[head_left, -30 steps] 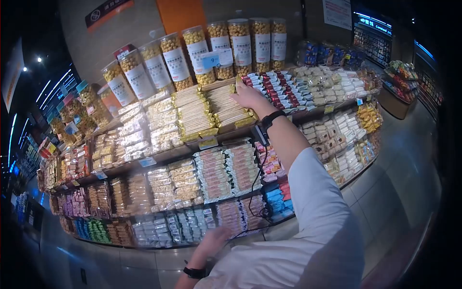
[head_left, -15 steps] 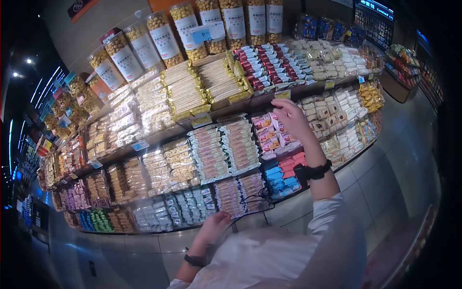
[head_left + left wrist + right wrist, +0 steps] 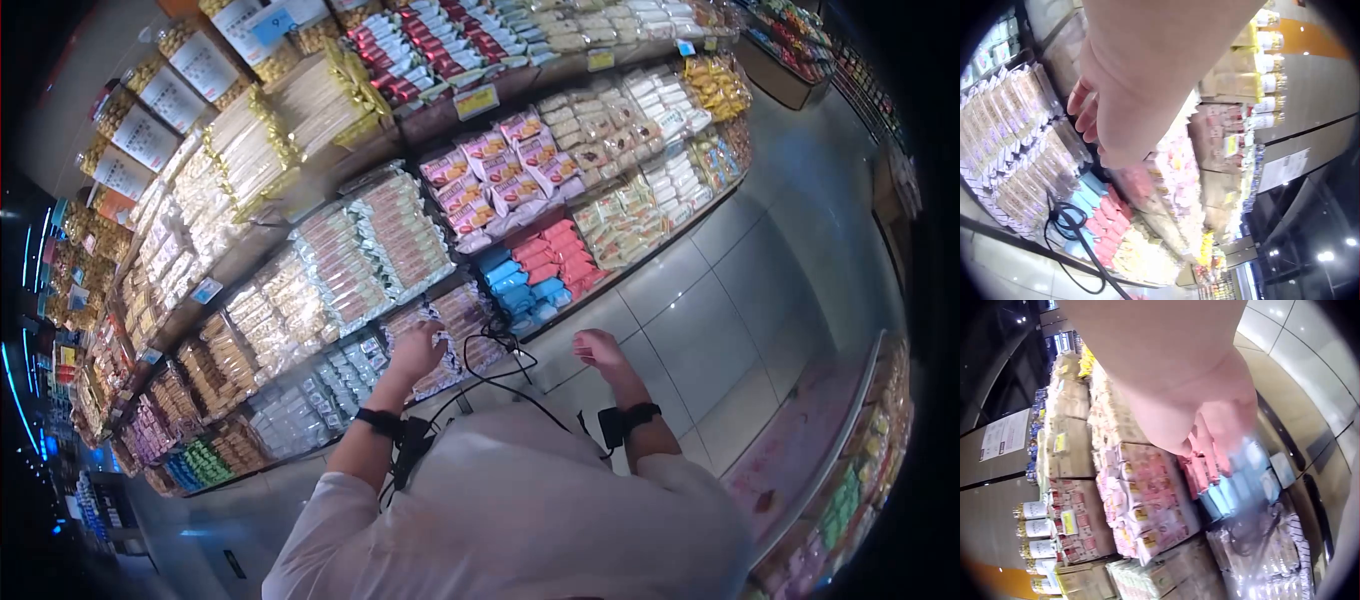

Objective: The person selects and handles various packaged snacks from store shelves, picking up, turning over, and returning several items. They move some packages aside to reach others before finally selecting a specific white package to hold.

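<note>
My left hand (image 3: 415,352) hovers in front of the purple-and-white wrapped snack bars (image 3: 470,310) on the lowest shelf, its fingers loosely bent around nothing. To its right, my right hand (image 3: 600,350) hangs above the tiled floor, before the blue packets (image 3: 520,285) and the red packets (image 3: 560,255). It is empty too, its fingers relaxed. In the left wrist view the fingers (image 3: 1088,112) of the left hand curve loosely, partly hidden by the palm. From the right wrist, the right hand (image 3: 1222,406) overlaps the red packets.
A black cable (image 3: 490,370) loops between my wrists. Tiered shelves hold pink snack packs (image 3: 500,170), green-striped bars (image 3: 375,245), gold-edged stick packs (image 3: 245,150) and tall labelled jars (image 3: 200,60). Another display (image 3: 850,500) stands at the lower right, beyond the tiled floor (image 3: 720,310).
My right hand has left the top shelf beside the gold-edged stick packs and come down near my body. My left hand has risen slightly. The view has tilted down and turned right.
</note>
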Demonstrator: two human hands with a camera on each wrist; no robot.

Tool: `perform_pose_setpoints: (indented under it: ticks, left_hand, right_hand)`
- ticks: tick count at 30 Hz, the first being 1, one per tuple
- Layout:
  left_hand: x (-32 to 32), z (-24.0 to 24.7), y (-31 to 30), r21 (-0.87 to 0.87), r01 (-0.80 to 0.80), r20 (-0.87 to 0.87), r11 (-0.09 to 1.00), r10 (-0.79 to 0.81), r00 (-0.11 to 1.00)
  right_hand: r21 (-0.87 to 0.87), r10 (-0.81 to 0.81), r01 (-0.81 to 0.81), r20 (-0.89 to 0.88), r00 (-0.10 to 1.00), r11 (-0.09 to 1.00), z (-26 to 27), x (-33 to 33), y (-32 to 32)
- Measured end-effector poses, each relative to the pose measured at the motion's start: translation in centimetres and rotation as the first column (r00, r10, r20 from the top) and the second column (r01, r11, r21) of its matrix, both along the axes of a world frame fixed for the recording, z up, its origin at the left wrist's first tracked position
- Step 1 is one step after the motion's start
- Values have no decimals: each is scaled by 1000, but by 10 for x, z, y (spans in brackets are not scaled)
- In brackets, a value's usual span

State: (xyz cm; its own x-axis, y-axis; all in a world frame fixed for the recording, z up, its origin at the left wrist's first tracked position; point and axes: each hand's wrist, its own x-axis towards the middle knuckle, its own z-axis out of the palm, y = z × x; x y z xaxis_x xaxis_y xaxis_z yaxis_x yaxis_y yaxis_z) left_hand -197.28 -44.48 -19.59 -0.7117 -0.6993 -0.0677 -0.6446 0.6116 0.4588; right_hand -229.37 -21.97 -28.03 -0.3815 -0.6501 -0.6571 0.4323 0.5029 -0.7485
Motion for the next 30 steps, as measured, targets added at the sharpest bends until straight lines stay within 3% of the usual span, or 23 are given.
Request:
perform_pose_setpoints:
  ticks: [1,2,4,7,12,14,16,18,19,20,21,22,23,25,26,28,30]
  left_hand:
    - [-5,-22,-7,5,-18,187,1000,17,982]
    - [-14,-25,-7,151,-121,277,981,76,958]
    - [-18,-53,-10,170,-99,370,981,29,929]
    - [-31,-54,5,276,-139,460,951,-4,888]
    - [-27,-98,13,301,-73,435,951,-69,898]
    - [-27,-109,31,199,-243,427,949,139,894]
    - [-22,-109,49,139,-261,399,955,188,898]
    - [-7,-116,66,296,-311,293,903,224,930]
    - [7,-135,69,350,-327,283,878,233,930]
    - [20,-157,66,505,-413,375,758,238,896]
    - [62,-194,73,805,-256,61,535,355,933]
    - [47,-148,93,868,-456,284,196,558,780]
    - [49,-134,109,856,-482,292,186,596,748]
    - [74,-131,129,914,-401,239,63,717,655]
    - [77,-124,140,891,-453,280,21,760,586]
    - [101,-135,163,906,-420,275,-55,831,484]
    - [125,-137,198,928,-361,251,-91,868,427]
  right_hand:
    - [-41,-19,20,20,1000,999,4,7,9]
    - [-28,-20,21,32,999,999,-4,11,14]
    - [-5,29,-29,53,998,1000,-26,17,17]
    - [-6,154,-154,99,983,988,-30,22,27]
    - [-147,304,-275,243,921,950,-26,15,47]
    - [-101,391,-377,230,891,921,-37,12,49]
    - [-52,476,-477,214,853,878,-50,10,47]
    - [24,631,-639,126,765,769,-65,2,49]
    - [37,629,-637,125,768,770,-72,0,48]
    - [87,663,-671,106,741,736,-77,0,43]
    - [136,696,-701,87,713,701,-82,-1,41]
    - [145,692,-695,76,717,704,-88,-5,45]
    - [158,664,-665,62,745,730,-93,-9,49]
    - [161,613,-611,39,789,775,-115,-19,59]
    - [161,611,-607,27,791,778,-122,-25,69]
    - [263,563,-547,15,826,795,-129,-36,89]
    - [259,590,-571,7,807,779,-123,-48,120]
